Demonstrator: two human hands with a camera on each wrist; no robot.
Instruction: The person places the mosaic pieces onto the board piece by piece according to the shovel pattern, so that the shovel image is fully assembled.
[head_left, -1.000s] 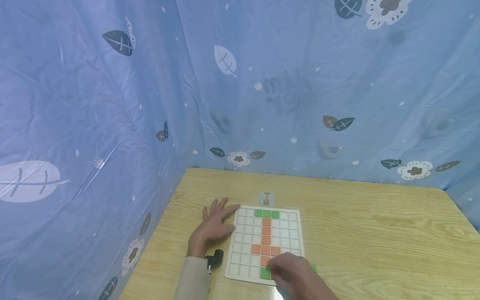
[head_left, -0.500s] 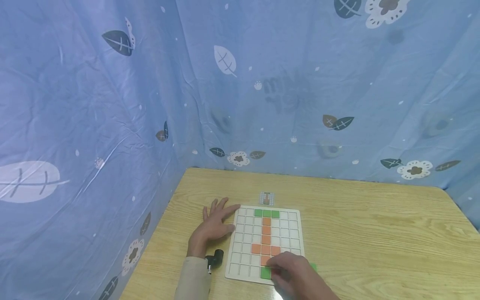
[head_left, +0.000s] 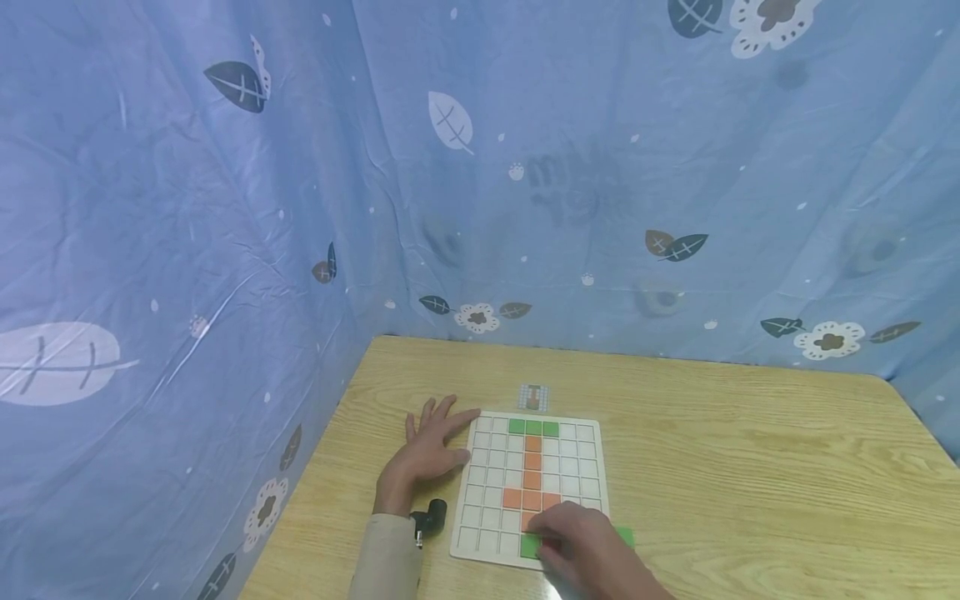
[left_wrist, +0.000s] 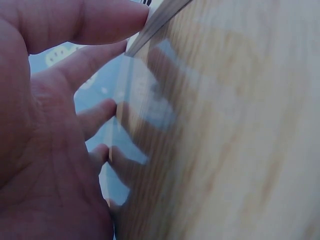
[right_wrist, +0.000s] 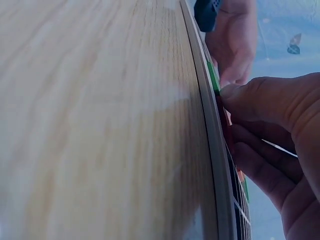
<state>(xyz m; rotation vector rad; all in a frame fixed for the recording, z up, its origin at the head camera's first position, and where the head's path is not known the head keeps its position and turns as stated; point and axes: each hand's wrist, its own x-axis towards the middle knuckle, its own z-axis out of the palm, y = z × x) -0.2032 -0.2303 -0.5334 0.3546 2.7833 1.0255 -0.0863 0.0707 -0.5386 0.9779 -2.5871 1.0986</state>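
A white square grid board (head_left: 480, 517) lies on the table, with green tiles (head_left: 534, 427) in its far row and orange tiles (head_left: 532, 460) down the middle. My left hand (head_left: 423, 458) has its fingers spread; its thumb and index finger touch the board's left edge. Over the board's near right part, my right hand (head_left: 585, 542) has thumb and fingers bent around a red tile (right_wrist: 224, 122) in the near row. That tile sits beside a green tile (head_left: 530, 546) and is mostly covered by the hand in the head view.
A small picture card (head_left: 533, 397) with a similar pattern lies beyond the board. More green (head_left: 625, 537) shows right of the board, partly behind my right hand. A black device (head_left: 430, 518) sits by my left wrist. Blue patterned curtain (head_left: 525, 208) borders the wooden table (head_left: 750, 467).
My right hand's fingertips have shifted slightly to the left at the near row, and more of the green beside the board shows. My left hand and the board have stayed put.
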